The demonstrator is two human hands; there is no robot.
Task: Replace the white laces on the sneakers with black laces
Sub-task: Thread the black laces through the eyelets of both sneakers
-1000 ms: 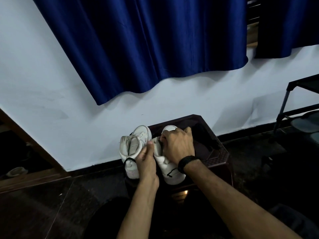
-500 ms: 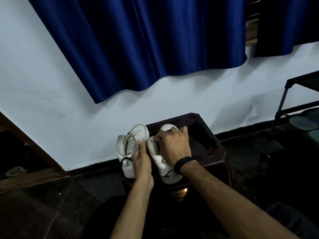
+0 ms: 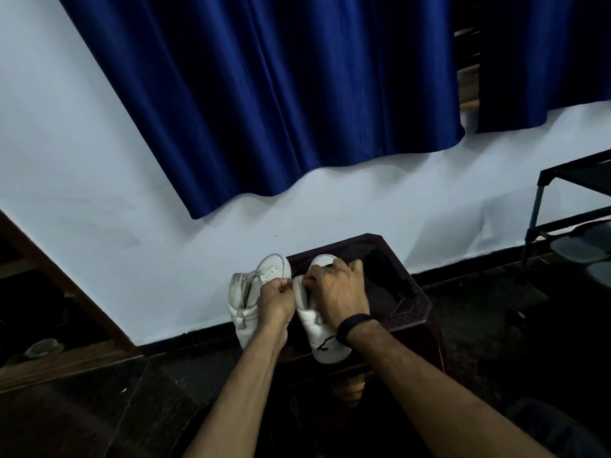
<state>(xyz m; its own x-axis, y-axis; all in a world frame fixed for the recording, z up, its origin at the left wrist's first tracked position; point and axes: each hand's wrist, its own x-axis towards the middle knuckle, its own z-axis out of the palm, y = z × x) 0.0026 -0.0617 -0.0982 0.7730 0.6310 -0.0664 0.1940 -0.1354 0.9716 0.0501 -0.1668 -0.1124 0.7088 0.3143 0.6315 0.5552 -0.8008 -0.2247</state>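
Two white sneakers stand side by side on a dark brown stool [image 3: 413, 305], toes toward the wall. The left sneaker [image 3: 246, 292] still carries a white lace across its tongue. The right sneaker [image 3: 325, 342] has a black lace end [image 3: 323, 344] hanging near its heel. My left hand [image 3: 276, 302] is curled between the two shoes, fingers pinched at the right shoe's inner edge. My right hand [image 3: 337, 289] lies over the top of the right sneaker with curled fingers gripping its lacing area. What exactly the fingertips pinch is hidden.
A white wall with a blue curtain [image 3: 264, 94] rises just behind the stool. A black metal rack [image 3: 542, 206] with dark items stands at the right. Wooden furniture [image 3: 49, 292] is at the left, and the floor is dark.
My left hand has slid up between the shoes and closed into a fist near the right shoe's tongue. My right hand stayed on top of the right sneaker.
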